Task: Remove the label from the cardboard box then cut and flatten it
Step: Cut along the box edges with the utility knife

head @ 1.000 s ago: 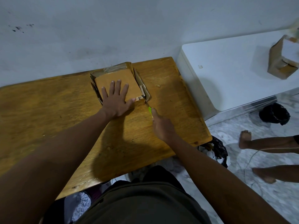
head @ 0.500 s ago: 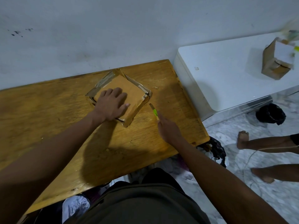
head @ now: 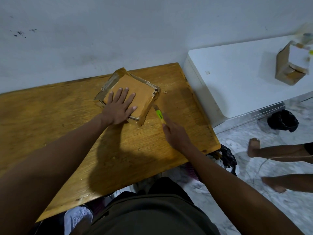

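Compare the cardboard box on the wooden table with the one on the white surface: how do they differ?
The cardboard box on the wooden table lies low and squashed under the left hand; the other box on the white surface stands taller, untouched. The second shows a large white patch; the first only a small scrap. Both are brown cardboard.

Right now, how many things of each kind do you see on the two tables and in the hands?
Boxes: 2, one on the wooden table under the left hand, one on the white table
Cutters: 1, in the right hand
Total: 3
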